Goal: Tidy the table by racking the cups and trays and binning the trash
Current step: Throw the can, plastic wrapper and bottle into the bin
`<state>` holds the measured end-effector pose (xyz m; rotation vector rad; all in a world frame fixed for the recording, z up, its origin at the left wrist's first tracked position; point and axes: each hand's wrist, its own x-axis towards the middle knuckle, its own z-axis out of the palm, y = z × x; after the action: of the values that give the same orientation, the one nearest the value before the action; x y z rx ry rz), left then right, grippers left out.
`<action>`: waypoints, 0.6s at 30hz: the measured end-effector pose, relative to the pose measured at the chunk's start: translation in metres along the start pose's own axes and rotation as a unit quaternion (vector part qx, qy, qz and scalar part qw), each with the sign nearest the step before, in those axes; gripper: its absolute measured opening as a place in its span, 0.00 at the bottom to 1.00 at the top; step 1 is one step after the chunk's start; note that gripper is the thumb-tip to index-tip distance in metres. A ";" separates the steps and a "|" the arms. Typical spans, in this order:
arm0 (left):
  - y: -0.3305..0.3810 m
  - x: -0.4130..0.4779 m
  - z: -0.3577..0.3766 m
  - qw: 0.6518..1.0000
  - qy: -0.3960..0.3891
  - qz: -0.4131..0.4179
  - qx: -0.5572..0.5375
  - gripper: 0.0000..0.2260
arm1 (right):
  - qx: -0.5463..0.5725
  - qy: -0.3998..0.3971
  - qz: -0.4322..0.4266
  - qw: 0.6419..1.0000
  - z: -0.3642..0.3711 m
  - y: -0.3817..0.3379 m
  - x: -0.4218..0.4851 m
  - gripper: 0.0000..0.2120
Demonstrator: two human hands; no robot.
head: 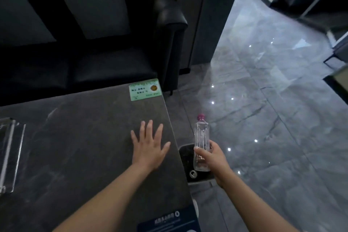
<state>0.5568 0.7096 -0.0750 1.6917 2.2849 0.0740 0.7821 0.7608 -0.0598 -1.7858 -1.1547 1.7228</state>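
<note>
Right under the camera the bench [84, 137] is seen, dark stone, and just off its right edge a dark bin [185, 158] is tucked in on the floor. Left hand [148, 147] is laid flat on the bench near that edge, fingers spread, nothing held. Right hand [212, 158] is wrapped round the lower half of a clear plastic bottle [202, 137], held above the bin's mouth with the pink cap [201, 117] pointing away. Tbh the bottle should probably be lowered and centred over the opening before the grip is eased, since a light, empty-looking bottle could easily be bounced off the rim.
</note>
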 end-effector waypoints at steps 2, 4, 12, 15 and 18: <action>0.000 0.005 0.015 1.000 -0.011 -0.003 0.023 0.35 | -0.046 0.014 0.025 0.999 -0.009 0.017 0.020 0.18; -0.003 0.004 0.026 0.999 -0.001 -0.005 0.047 0.35 | -0.123 0.029 0.049 0.991 -0.015 0.033 0.038 0.23; -0.002 0.003 0.031 0.996 0.025 -0.004 0.083 0.34 | -0.377 0.005 0.134 0.916 -0.030 0.097 0.097 0.28; -0.002 0.004 0.032 0.996 0.028 -0.002 0.085 0.34 | -0.420 -0.009 0.153 0.894 -0.028 0.114 0.120 0.24; -0.002 0.003 0.033 0.995 0.035 -0.002 0.090 0.34 | -0.445 -0.021 0.156 0.882 -0.023 0.125 0.137 0.23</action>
<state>0.5627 0.7075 -0.1077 1.7965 2.4096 -0.0775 0.8252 0.8010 -0.2372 -2.5729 -1.9836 1.4767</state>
